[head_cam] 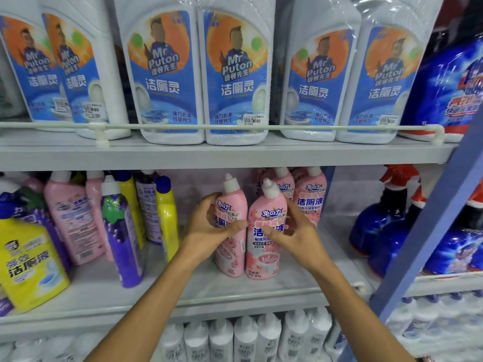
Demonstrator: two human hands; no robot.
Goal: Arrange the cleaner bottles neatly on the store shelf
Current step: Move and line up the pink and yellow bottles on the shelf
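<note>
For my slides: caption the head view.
Left hand grips the left pink bottle, right hand the right pink bottle, both standing on the shelf.

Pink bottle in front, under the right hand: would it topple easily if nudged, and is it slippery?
It probably tips fairly easily: the front pink bottle is tall and slim on a smooth shelf. Its glossy wrap looks somewhat slippery, though the right hand grips its middle. It seems stiff plastic, unlikely to roll while upright.
</note>
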